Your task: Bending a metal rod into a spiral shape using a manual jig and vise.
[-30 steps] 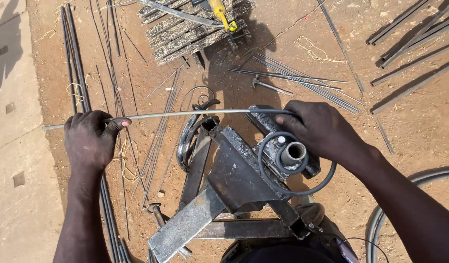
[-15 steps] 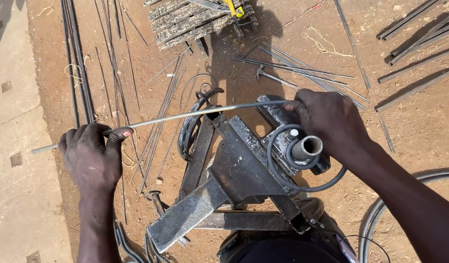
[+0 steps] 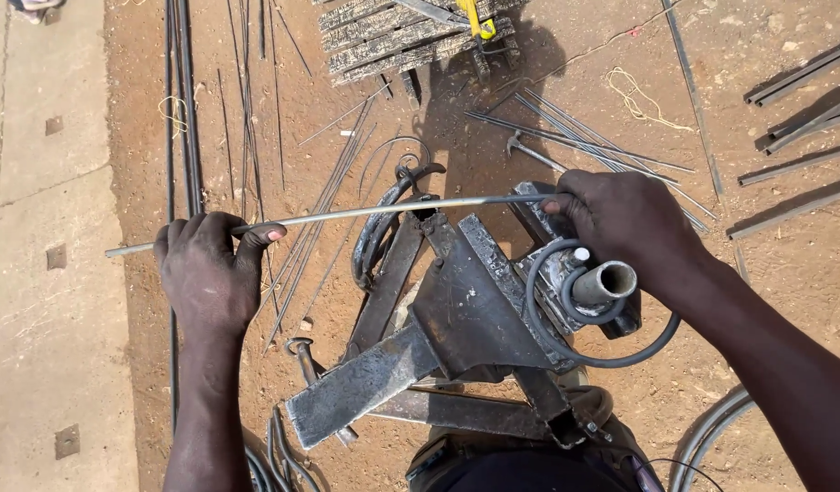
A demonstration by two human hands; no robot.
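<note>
A thin steel rod [image 3: 365, 214] runs nearly level across the middle of the head view, tilted slightly down to the left. My left hand [image 3: 209, 271] is closed around it near its left end. My right hand [image 3: 625, 223] grips its right end on top of a dark metal bending jig [image 3: 466, 301]. The jig has a short upright pipe [image 3: 604, 282] with a black cable [image 3: 593, 351] looped around it and flat steel legs [image 3: 361, 387] on the dirt.
Long rebar rods [image 3: 179, 109] lie along the left beside a concrete slab [image 3: 46, 273]. More thin rods [image 3: 584, 141] and a hammer [image 3: 534, 153] lie behind the jig. A stack of ribbed bars [image 3: 393, 36] sits at the top, angle irons [image 3: 793, 118] at the right.
My left hand has lowered and drawn nearer with the rod's left end. The right hand has stayed on the jig.
</note>
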